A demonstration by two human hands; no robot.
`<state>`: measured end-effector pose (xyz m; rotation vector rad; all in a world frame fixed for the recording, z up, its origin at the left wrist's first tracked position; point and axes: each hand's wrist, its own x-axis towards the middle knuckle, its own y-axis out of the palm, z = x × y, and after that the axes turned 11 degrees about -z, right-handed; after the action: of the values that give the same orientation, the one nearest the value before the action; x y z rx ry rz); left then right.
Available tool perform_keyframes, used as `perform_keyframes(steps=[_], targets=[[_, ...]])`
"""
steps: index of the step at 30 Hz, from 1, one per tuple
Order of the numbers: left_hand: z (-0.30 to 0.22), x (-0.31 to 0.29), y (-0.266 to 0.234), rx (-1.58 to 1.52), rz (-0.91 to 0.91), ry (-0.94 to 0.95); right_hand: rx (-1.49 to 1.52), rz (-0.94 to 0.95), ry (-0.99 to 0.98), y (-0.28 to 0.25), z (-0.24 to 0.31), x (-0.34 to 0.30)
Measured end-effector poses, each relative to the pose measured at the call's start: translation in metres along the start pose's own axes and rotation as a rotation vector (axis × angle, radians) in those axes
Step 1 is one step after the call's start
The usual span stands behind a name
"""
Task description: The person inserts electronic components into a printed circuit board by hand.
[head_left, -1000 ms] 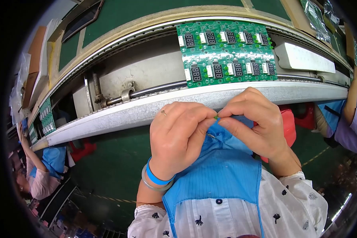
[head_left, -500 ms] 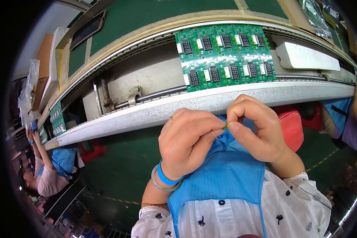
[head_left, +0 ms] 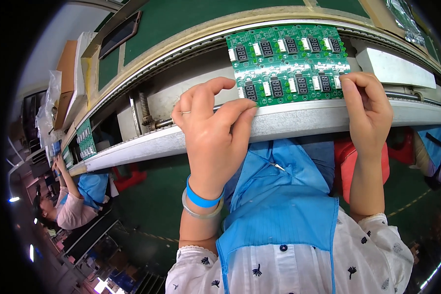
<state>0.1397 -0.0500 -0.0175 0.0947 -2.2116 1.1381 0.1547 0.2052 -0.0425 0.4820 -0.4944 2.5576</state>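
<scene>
A panel of green circuit boards [head_left: 280,68] lies across the conveyor, with two rows of dark digit displays, white connectors and small green parts. My left hand [head_left: 208,132] is over the near rail at the panel's lower left corner. Its thumb and index fingertip come together in a pinch, while the other fingers arch over the metal bed. At the panel's right edge is my right hand [head_left: 370,110], its thumb and index tip pinched beside a white connector. Whatever either pinch holds is hidden or too small to tell.
The silver near rail [head_left: 299,120] runs between me and the conveyor. A white block [head_left: 397,68] sits right of the panel. Far left, a phone [head_left: 120,34] lies on the green surface, and a co-worker [head_left: 66,206] handles things near another board panel [head_left: 85,140].
My hands have parted from the pinch in front of my apron, where a small green part was between them. Both moved forward, the left to the panel's left corner, the right to its right edge.
</scene>
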Motion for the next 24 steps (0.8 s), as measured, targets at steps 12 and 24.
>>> perform_keyframes(steps=[12,24], targets=[[-0.007,0.01,0.013,0.092,0.056,0.007,-0.003,0.008,-0.117,-0.002,-0.006,0.002],[-0.012,0.011,0.016,0.181,0.036,0.126,0.034,-0.015,-0.13,-0.003,-0.006,0.003]])
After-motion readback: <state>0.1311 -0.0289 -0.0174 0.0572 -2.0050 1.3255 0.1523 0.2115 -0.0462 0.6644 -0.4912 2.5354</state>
